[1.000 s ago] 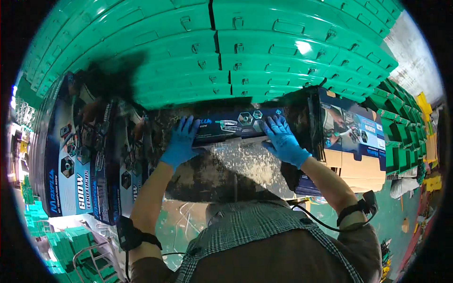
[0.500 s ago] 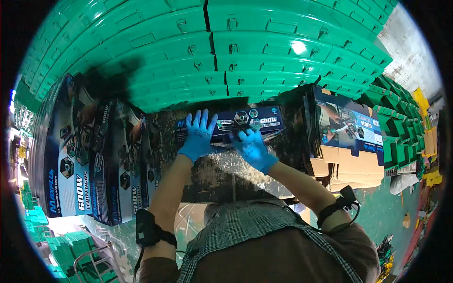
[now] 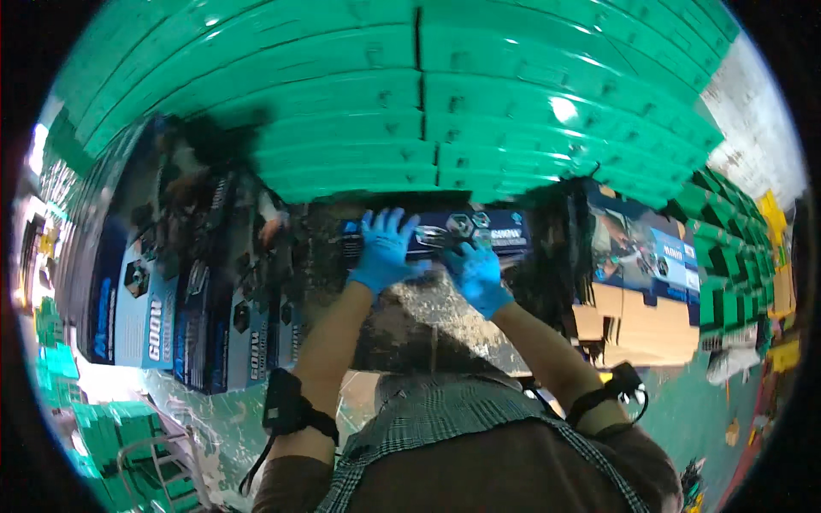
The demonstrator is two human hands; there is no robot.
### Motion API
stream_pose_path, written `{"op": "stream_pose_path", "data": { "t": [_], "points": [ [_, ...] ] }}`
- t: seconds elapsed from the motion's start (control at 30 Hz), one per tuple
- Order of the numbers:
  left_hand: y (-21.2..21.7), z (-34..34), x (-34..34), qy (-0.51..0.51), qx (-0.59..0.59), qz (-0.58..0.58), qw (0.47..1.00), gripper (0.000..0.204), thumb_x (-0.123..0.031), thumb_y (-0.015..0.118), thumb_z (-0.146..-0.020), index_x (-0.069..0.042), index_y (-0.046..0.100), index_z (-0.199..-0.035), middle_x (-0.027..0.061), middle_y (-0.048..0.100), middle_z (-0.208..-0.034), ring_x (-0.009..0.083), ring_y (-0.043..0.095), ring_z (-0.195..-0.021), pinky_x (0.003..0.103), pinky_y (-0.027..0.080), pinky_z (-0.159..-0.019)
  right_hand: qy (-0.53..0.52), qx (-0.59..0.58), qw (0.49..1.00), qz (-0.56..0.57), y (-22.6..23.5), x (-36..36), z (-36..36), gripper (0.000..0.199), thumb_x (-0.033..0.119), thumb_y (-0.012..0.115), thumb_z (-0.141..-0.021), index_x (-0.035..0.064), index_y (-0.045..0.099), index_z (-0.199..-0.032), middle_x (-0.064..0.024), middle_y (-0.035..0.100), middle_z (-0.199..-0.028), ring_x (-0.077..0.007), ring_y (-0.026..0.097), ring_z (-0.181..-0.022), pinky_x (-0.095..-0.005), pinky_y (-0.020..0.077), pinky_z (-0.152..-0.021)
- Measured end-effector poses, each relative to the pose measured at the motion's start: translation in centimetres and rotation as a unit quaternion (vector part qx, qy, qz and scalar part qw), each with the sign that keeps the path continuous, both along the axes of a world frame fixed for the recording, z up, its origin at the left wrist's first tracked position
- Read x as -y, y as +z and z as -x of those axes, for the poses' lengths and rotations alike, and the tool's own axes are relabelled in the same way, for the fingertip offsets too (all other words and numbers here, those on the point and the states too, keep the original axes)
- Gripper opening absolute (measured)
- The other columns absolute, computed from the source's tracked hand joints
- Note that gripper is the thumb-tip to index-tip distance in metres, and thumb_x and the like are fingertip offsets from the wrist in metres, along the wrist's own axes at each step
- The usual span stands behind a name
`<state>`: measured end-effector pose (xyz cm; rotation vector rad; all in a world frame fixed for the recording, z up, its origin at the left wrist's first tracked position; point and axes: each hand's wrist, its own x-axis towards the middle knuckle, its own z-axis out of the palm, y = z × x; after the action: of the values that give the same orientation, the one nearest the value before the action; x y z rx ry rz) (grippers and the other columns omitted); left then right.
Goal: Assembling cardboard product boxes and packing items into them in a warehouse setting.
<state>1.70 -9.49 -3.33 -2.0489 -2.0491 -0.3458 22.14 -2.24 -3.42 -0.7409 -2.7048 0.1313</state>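
Head view shows us both hands in blue gloves raised to a dark blue printed carton (image 3: 466, 232) that lies flat at the far edge of a speckled grey surface (image 3: 428, 312). Our left hand (image 3: 385, 248) rests open on the carton's left part, fingers spread and flat against its face, gripping nothing that we can see. Our right hand (image 3: 475, 272) sits just right of it, at the carton's near edge below the printed pictures; its fingers curl toward the box, but we cannot tell whether they clasp the edge or only touch it. The two hands are near each other, almost meeting at the middle of the carton.

Directly beyond the carton rises a wall of stacked green plastic crates (image 3: 410, 111), filling the far part of the scene. To the left stands a row of upright blue boxes (image 3: 162, 291) of the same kind, side by side. To the right, another blue box (image 3: 646, 248) stands above plain brown cardboard (image 3: 641, 329), with more green crates (image 3: 735, 256) further right. Dark bands wrap both our forearms near the elbows.
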Motion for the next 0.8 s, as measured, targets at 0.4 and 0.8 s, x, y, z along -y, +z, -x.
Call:
{"op": "stream_pose_path", "data": {
  "t": [0.4, 0.8],
  "points": [
    [-1.8, -4.9, 9.0, 0.102, 0.234, -0.122, 0.959, 0.061, -0.039, 0.063, -0.080, -0.010, 0.047, -0.131, 0.0201, 0.044, -0.134, 0.0392, 0.037, -0.126, 0.060, 0.026, -0.103, 0.124, 0.080, 0.973, -0.177, -0.2, -4.8, 4.9, 0.097, 0.042, 0.075, -0.062, -0.0041, 0.033, -0.137, -0.0268, 0.041, -0.129, -0.0409, 0.038, -0.119, -0.0520, 0.0307, -0.101],
    [10.6, -5.8, 28.3, 0.351, 0.070, -0.421, 0.833, 0.078, -0.031, 0.082, -0.064, -0.002, 0.047, -0.127, 0.0199, 0.050, -0.127, 0.0386, 0.042, -0.124, 0.054, 0.028, -0.105, 0.561, -0.011, 0.823, -0.090, 35.1, 4.6, 12.4, 0.087, 0.032, 0.076, -0.062, 0.0044, 0.038, -0.136, -0.0194, 0.045, -0.123, -0.0369, 0.045, -0.112, -0.0441, 0.0376, -0.098]
  ]
}}
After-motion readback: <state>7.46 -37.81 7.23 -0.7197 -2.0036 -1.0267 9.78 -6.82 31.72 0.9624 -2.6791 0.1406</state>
